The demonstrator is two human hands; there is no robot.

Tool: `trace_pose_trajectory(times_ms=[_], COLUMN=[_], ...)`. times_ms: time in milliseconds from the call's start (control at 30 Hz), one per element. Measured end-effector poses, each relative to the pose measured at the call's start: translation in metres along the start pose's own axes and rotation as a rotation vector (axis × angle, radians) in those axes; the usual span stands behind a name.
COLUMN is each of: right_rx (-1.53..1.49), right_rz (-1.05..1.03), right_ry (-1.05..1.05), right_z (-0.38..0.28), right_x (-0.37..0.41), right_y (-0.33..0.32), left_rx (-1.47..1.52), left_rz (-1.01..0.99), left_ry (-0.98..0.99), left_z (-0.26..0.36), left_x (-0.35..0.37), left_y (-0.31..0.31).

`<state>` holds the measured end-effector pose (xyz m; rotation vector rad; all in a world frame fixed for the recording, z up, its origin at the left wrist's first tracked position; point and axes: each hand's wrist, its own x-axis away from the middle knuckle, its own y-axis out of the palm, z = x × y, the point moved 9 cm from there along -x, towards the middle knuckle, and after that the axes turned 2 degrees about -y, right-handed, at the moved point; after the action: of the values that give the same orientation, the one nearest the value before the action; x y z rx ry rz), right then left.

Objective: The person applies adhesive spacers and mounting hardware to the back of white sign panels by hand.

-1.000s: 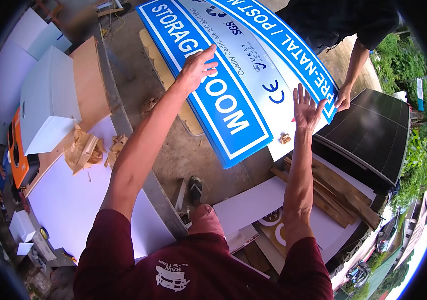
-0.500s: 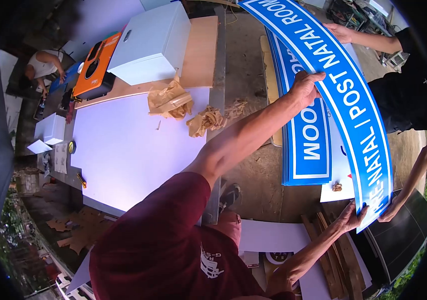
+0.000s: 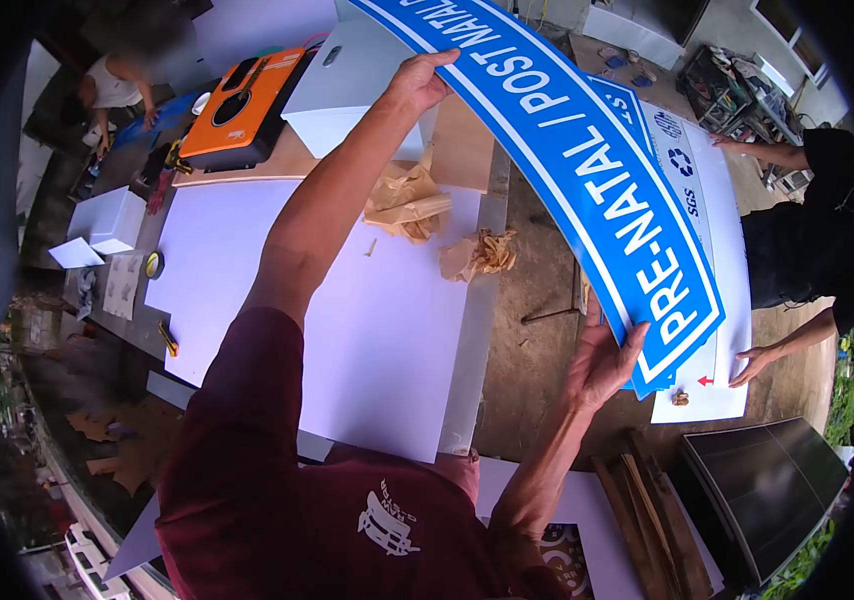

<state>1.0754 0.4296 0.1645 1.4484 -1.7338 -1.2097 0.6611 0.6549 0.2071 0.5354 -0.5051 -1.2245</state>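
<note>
The left hand (image 3: 427, 82) grips the edge of the blue sign (image 3: 587, 180), and the right hand (image 3: 602, 365) holds it near its "PRE-NATAL" end. The sign is raised beside the bench (image 3: 484, 340), partly covering a white sheet (image 3: 730, 290) with printed logos.

Grey table (image 3: 479, 350) under white sheet (image 3: 387, 340) bearing crumpled brown paper (image 3: 407, 205)

Conc. flr (image 3: 522, 370); window (image 3: 793, 36) top R; greenery (image 3: 809, 562) bot. R.
</note>
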Motion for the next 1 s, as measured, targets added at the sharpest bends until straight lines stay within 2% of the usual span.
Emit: trace_pose_trajectory(times_ms=[67, 133, 233, 300, 400, 500, 567, 633, 733, 767, 800, 900, 967, 1000], right_rx=[0.060, -0.002, -0.027, -0.022, 0.063, 0.216, 0.186, 0.137, 0.223, 0.252, 0.387, 0.526, 0.525, 0.487], right_rz=[0.018, 0.076, 0.137, 0.137, 0.218, 0.207, 0.209, 0.257, 0.218, 0.195, 0.076, -0.150, -0.212, -0.157], right_ry=[0.032, 0.051, 0.067, 0.083, 0.049, 0.077, 0.097, 0.140, 0.165, 0.179, 0.176, 0.278, 0.403, 0.390], right_z=[0.045, 0.083, 0.135, 0.166, 0.183, 0.201, 0.220, 0.240, 0.250, 0.252, 0.253, 0.241, 0.236, 0.228], right_x=[0.029, 0.057, 0.098, 0.118, 0.143, 0.162, 0.173, 0.180, 0.186, 0.189, 0.192, 0.202, 0.215, 0.213], right_y=[0.015, 0.019, 0.032, 0.044, 0.052, 0.067, 0.064, 0.045, 0.048, 0.050, 0.046, 0.039, -0.016, -0.028], left_rx=[-0.033, -0.090, -0.118, -0.083, 0.010, 0.027, -0.034, -0.216, -0.184, -0.242, -0.260, -0.284, -0.320, -0.362], left_rz=[0.046, 0.101, 0.061, 0.153, 0.169, 0.112, 0.105, -0.009, -0.060, -0.065, -0.065, -0.011, 0.001, 0.022], left_ry=[-0.040, -0.091, -0.130, -0.132, -0.240, -0.141, -0.269, -0.430, -0.300, -0.232, -0.242, -0.254, -0.234, -0.236], left_z=[0.014, 0.022, 0.031, 0.039, 0.034, 0.027, 0.002, -0.018, -0.028, -0.027, -0.026, -0.027, -0.014, -0.002], left_x=[-0.008, -0.012, -0.023, -0.024, -0.015, 0.015, 0.066, 0.134, 0.163, 0.153, 0.150, 0.129, 0.124, 0.113], left_y=[-0.044, -0.087, -0.133, -0.169, -0.191, -0.214, -0.215, -0.182, -0.165, -0.173, -0.175, -0.196, -0.194, -0.201])
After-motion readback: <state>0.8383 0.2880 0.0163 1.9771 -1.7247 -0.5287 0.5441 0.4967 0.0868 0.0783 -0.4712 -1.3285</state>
